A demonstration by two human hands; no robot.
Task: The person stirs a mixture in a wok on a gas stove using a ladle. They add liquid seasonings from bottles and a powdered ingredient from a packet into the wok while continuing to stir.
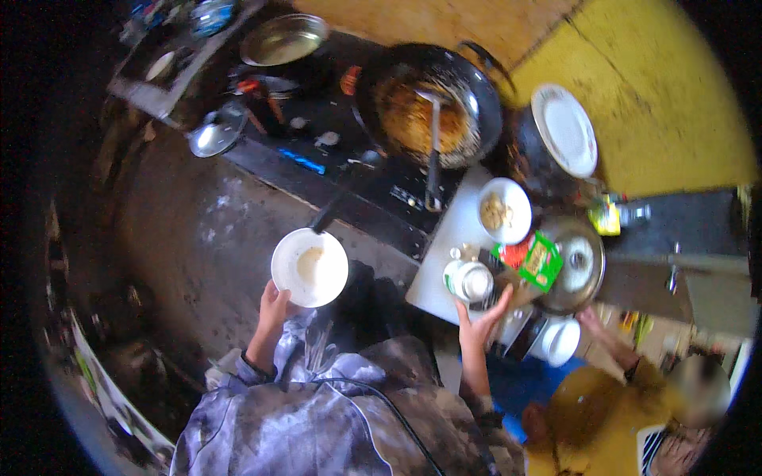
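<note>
My left hand (275,306) grips the rim of a white bowl (292,265) with a little pale stuff at its bottom. Beside a lidded jar (475,281) at the edge of a white board (431,279), my right hand (483,318) is spread; whether its fingertips touch the jar I cannot tell. Behind the jar are a green packet (541,262), a red packet (517,252) and a white bowl (505,211) holding pale chunks. A black wok (485,113) of brownish food sits on the stove, with a metal spatula (436,134) resting in it.
A dark pot (527,152) carries a white plate (564,131). Right of the packets lies a round lid (595,262). Another person (586,410) in yellow reaches in at lower right, near a white cup (561,341). A metal basin (284,40) and a small lid (218,131) are at upper left.
</note>
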